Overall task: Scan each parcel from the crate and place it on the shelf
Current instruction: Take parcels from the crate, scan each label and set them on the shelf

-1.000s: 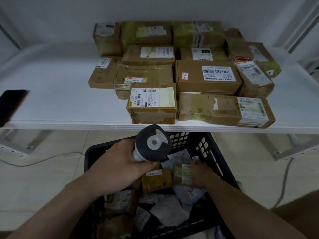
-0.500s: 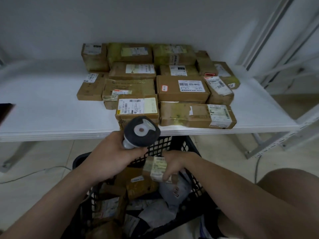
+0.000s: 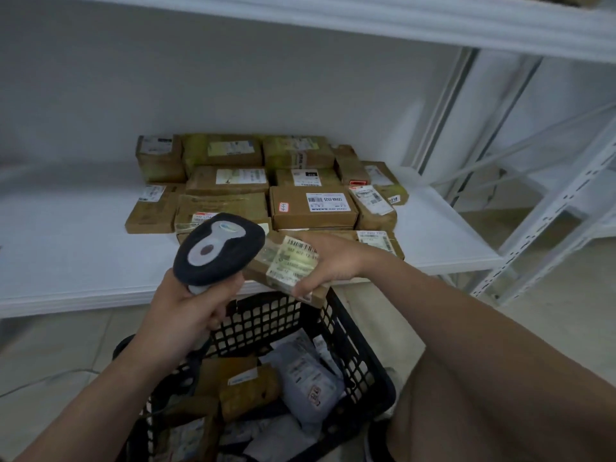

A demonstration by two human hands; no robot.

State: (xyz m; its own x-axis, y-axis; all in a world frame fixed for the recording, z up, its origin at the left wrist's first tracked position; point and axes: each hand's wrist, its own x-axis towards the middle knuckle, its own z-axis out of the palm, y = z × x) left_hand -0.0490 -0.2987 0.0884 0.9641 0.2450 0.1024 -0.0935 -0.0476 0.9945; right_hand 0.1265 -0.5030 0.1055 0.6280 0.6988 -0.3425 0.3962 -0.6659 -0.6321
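About a dozen brown taped cardboard parcels [image 3: 313, 208] lie ranked on the white shelf board [image 3: 66, 261], judged done. The black plastic lattice crate [image 3: 353, 348] holds several more boxes and grey bags, outstanding. At the shelf edge above the crate, the right hand [image 3: 333, 261] grips a small brown labelled parcel [image 3: 293, 266]. Beside it, the left hand [image 3: 186, 315] is clamped round a black-and-grey handheld scanner [image 3: 216, 251]. No scan beam is discernible; the scanner head hides the parcel's left end.

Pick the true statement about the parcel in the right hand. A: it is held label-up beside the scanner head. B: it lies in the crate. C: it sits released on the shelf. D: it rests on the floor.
A: the right hand grips the parcel label-up next to the scanner in the left hand, clear of the crate.
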